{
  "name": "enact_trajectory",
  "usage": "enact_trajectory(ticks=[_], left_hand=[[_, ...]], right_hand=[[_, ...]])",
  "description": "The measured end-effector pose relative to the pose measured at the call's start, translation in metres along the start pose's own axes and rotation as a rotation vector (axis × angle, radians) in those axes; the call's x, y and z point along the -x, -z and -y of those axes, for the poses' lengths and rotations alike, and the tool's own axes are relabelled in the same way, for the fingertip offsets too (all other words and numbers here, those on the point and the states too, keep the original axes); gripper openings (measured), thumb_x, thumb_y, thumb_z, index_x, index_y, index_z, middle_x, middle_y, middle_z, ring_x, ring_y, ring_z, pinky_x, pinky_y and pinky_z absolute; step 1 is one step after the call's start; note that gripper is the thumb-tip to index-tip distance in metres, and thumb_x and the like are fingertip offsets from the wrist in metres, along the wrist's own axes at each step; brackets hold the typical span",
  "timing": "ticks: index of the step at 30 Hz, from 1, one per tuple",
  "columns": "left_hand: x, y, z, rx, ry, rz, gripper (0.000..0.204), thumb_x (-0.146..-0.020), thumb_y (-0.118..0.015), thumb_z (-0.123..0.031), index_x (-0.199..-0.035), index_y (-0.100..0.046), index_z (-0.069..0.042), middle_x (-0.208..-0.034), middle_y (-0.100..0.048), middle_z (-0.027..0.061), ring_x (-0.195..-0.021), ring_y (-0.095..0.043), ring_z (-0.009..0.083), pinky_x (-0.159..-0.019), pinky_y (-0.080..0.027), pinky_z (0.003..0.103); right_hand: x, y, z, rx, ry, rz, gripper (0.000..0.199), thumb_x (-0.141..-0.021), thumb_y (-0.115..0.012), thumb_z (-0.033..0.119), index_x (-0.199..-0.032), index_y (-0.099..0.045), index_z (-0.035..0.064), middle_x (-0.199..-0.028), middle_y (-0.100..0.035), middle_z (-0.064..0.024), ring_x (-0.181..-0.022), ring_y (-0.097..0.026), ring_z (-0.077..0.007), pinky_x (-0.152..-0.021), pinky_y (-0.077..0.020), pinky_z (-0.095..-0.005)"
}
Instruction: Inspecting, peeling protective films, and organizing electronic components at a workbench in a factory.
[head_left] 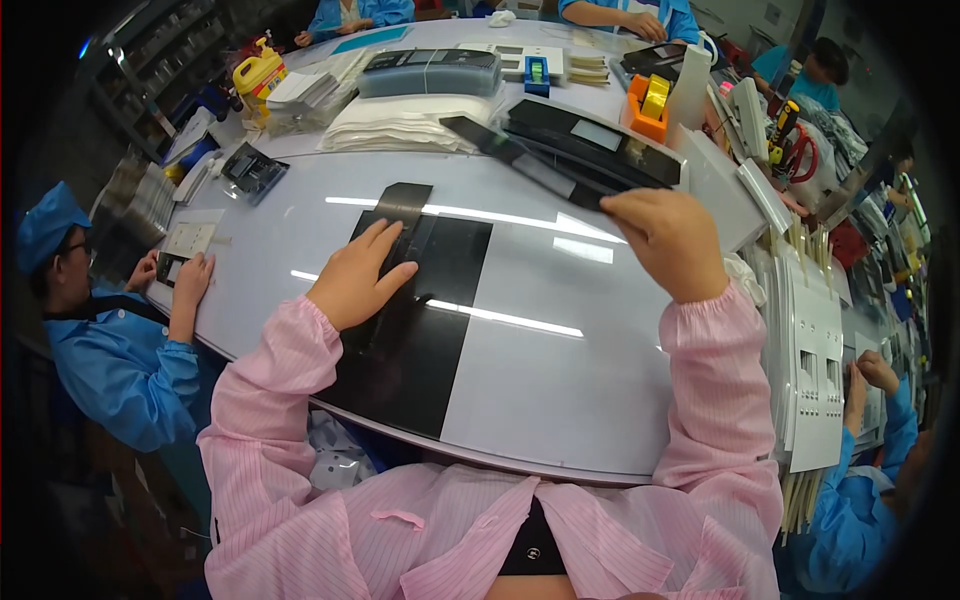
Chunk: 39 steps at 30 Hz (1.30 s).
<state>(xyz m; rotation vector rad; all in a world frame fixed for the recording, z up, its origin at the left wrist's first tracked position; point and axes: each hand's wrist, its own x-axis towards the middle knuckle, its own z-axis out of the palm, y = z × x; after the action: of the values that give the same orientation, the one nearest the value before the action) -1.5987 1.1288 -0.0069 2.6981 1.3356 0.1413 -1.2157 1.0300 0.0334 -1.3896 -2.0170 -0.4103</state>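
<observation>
My left hand (362, 272) lies with its fingers spread on a narrow dark panel (404, 204). That panel rests on a flat black sheet (425, 350) near the table's front edge, its far end jutting past the sheet. Raised above the table on the right, my right hand (668, 243) pinches one end of another dark panel (520, 160) with a lighter window in it. This held panel is tilted and blurred. Just behind it lie more black panels (600, 140), one with a pale window.
White foam sheets (400, 125) and a bundle of wrapped panels (430, 75) lie at the back. An orange tape dispenser (648, 108) and a white bottle (692, 85) stand back right. White punched sheets (815, 370) are stacked at the right. A person in blue (120, 340) works at the left.
</observation>
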Motion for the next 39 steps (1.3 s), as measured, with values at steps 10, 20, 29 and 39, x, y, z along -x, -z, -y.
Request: enact_trajectory(ticks=[10,20,29,39], left_hand=[[0.014,-0.038,-0.088,0.183,-0.650,0.001,0.062,-0.090,-0.067,-0.033,-0.140,-0.047,-0.003,-0.151,-0.038,0.0213,-0.140,-0.036,0.0383,-0.114,-0.031,0.049],[0.020,-0.052,-0.109,0.434,-0.654,0.020,0.051,-0.081,-0.074,-0.016,-0.127,-0.057,-0.001,-0.133,-0.051,0.0164,-0.123,-0.050,0.0337,-0.100,-0.045,0.045],[0.046,-0.048,-0.099,0.243,-0.687,0.096,0.058,-0.087,-0.068,-0.040,-0.136,-0.055,-0.013,-0.142,-0.051,0.0079,-0.136,-0.042,0.0239,-0.111,-0.027,0.059],[0.045,-0.053,-0.096,0.291,-0.651,0.068,0.056,-0.084,-0.071,-0.039,-0.131,-0.057,-0.012,-0.137,-0.053,0.0057,-0.130,-0.045,0.0211,-0.112,-0.029,0.058]], right_hand=[[0.077,0.047,0.068,-0.215,-0.214,0.667,0.022,-0.079,-0.076,0.012,-0.099,-0.075,0.0048,-0.105,-0.069,-0.0143,-0.092,-0.068,-0.0315,-0.078,-0.0548,-0.0382],[0.012,-0.090,0.089,-0.583,-0.288,0.415,0.023,-0.084,-0.073,0.006,-0.107,-0.069,0.0046,-0.092,-0.064,-0.0096,-0.080,-0.063,-0.0206,-0.071,-0.0518,-0.0315],[0.015,-0.115,0.107,-0.463,-0.132,0.351,0.019,-0.084,-0.073,0.011,-0.102,-0.071,0.0099,-0.084,-0.061,-0.0059,-0.073,-0.063,-0.0236,-0.063,-0.0507,-0.0331],[0.014,-0.121,0.110,-0.490,-0.161,0.307,0.012,-0.081,-0.075,0.007,-0.093,-0.072,0.0077,-0.078,-0.062,-0.0045,-0.066,-0.062,-0.0219,-0.059,-0.0489,-0.0314]])
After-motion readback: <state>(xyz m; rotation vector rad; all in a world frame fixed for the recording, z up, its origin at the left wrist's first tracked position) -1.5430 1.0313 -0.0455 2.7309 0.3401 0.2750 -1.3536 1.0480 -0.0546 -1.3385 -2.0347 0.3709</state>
